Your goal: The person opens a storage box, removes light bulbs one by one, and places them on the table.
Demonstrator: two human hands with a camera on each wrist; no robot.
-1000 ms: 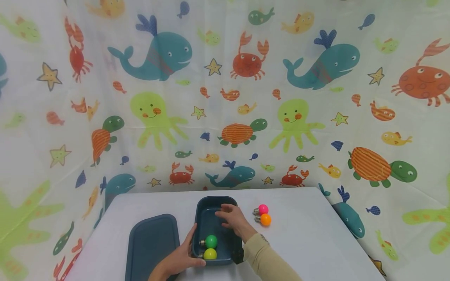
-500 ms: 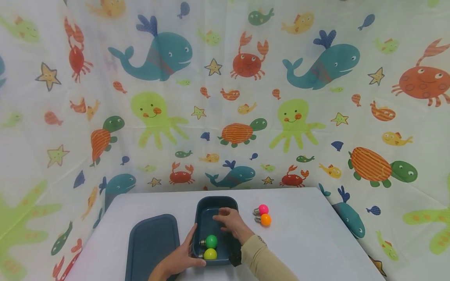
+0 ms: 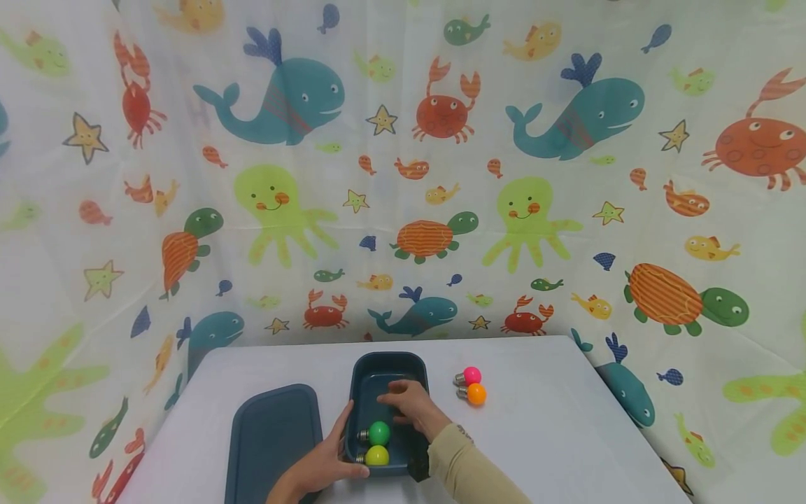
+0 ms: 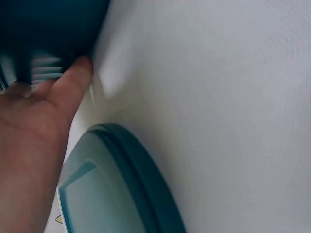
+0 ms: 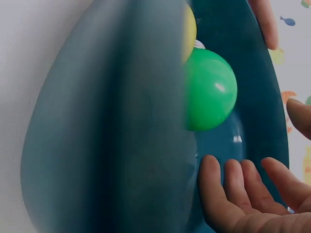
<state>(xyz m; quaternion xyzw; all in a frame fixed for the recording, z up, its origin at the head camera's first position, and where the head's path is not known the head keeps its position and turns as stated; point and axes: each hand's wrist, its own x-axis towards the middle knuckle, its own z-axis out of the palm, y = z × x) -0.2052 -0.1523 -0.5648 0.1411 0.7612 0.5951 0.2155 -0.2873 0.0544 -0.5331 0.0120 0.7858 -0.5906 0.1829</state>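
A dark blue box (image 3: pixel 390 360) holds a green bulb (image 3: pixel 379 433) and a yellow bulb (image 3: pixel 377 456) at its near end. The left hand (image 3: pixel 324 462) rests against the box's left side and near corner, fingers along the outer wall; in the left wrist view the hand (image 4: pixel 48 111) touches the box wall. Over the far right part of the box hovers the right hand (image 3: pixel 412 407), its fingers loosely bent with nothing between them. The right wrist view shows that hand (image 5: pixel 252 194) inside the rim beside the green bulb (image 5: pixel 211 90).
A dark blue lid (image 3: pixel 273 441) lies left of the box, partly behind the left forearm. Right of the box, a pink bulb (image 3: pixel 471 376) and an orange bulb (image 3: pixel 476 395) lie side by side on the white table (image 3: pixel 567 420). A patterned curtain (image 3: pixel 390 161) hangs behind.
The right hand has moved slightly toward the near end of the box and to the left. The left hand, box and bulbs stay where they were.
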